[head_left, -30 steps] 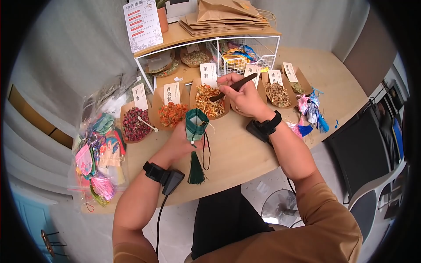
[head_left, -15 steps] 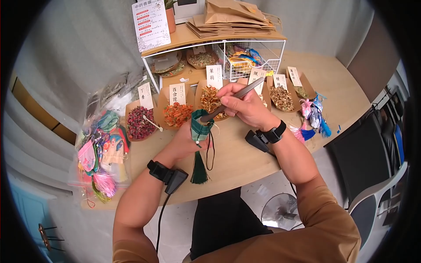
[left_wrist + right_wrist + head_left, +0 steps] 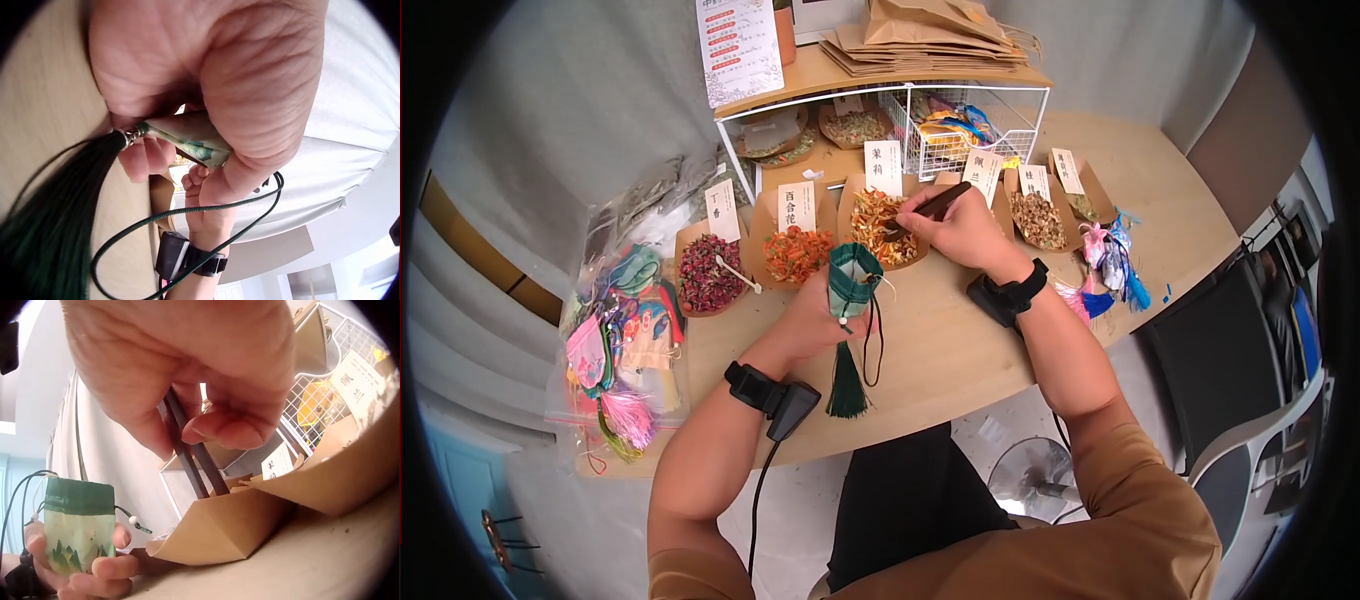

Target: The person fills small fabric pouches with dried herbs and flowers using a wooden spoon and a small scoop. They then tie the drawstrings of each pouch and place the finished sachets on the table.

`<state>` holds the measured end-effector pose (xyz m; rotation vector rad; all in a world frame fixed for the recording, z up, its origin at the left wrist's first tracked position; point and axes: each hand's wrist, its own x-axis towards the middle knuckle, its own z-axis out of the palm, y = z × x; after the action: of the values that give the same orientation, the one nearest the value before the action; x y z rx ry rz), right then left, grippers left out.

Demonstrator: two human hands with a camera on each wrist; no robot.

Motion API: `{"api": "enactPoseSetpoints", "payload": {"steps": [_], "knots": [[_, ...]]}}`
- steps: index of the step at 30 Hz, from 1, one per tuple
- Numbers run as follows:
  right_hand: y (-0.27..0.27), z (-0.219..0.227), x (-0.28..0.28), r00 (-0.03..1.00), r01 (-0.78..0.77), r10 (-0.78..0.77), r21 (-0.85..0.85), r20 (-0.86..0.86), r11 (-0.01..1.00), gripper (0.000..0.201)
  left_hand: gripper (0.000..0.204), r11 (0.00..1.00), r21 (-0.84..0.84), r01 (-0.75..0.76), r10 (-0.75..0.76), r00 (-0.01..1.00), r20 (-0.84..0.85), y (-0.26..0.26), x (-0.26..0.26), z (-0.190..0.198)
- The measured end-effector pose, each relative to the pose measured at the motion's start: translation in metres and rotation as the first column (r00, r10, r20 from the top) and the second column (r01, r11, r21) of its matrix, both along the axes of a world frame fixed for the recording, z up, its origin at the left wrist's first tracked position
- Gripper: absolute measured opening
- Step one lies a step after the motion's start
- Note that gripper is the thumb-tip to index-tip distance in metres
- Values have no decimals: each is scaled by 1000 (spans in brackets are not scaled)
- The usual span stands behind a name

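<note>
My left hand point(image 3: 815, 318) holds a small green drawstring pouch point(image 3: 853, 287) upright, its mouth open towards me. From its lower end hangs a dark green tassel point(image 3: 69, 206), and a thin dark cord loops beside it. Between thumb and fingers, my right hand point(image 3: 967, 232) pinches slim dark tongs point(image 3: 190, 453). Their tips reach down into a brown paper tray point(image 3: 212, 534) of yellow-orange dried petals point(image 3: 878, 215), behind the pouch. The tray's wall hides the tips in the right wrist view.
Left of that tray stand paper trays of orange petals point(image 3: 797, 257) and dark pink buds point(image 3: 710, 272), the latter with a small pale spoon. More labelled trays point(image 3: 1040, 222) and tasselled pouches point(image 3: 1108, 265) lie right. Bagged pouches point(image 3: 625, 345) lie left; a shelf point(image 3: 800, 92) stands behind.
The tongs have gone from the petal tray to the pouch's mouth and back into the petals. My left hand keeps holding the pouch in nearly the same place.
</note>
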<state>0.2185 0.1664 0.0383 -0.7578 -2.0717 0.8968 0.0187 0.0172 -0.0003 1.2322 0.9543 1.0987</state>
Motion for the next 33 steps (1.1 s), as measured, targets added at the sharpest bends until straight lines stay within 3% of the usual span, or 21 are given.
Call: {"api": "enactPoseSetpoints", "payload": {"steps": [8, 11, 14, 17, 20, 23, 26, 29, 33], "knots": [[-2, 1, 2, 988, -107, 102, 38, 119, 994, 12, 55, 999, -26, 28, -28, 1000, 12, 0, -2, 1], [-5, 3, 1, 988, -104, 101, 17, 118, 994, 14, 54, 1000, 21, -10, 11, 998, -63, 0, 0, 0], [2, -8, -4, 987, -140, 150, 139, -65, 980, 16, 52, 1000, 15, -20, 21, 999, -29, 0, 2, 1], [3, -2, 1, 995, -101, 101, -12, 26, 995, 14, 51, 1000, 8, -8, 8, 1000, -21, -1, 2, 3], [-3, 5, -1, 986, -99, 107, 65, -125, 993, 13, 52, 1000, 14, -14, 14, 998, -54, 1, 1, -1], [4, -2, -3, 970, -87, 86, 8, -227, 996, 13, 52, 1000, -19, 2, -2, 1000, 6, 0, 0, 1], [3, 1, -3, 915, -114, 62, -106, -399, 988, 14, 52, 1000, -27, 13, -13, 1000, 9, 0, 0, 4], [0, 10, 2, 894, -188, 30, -314, -446, 931, 14, 53, 1000, -16, -11, 10, 1000, -17, 0, 2, 5], [-3, 16, 6, 676, -562, 145, -379, -722, 735, 14, 53, 999, -36, -14, 13, 1000, -16, -1, 1, 6]]}}
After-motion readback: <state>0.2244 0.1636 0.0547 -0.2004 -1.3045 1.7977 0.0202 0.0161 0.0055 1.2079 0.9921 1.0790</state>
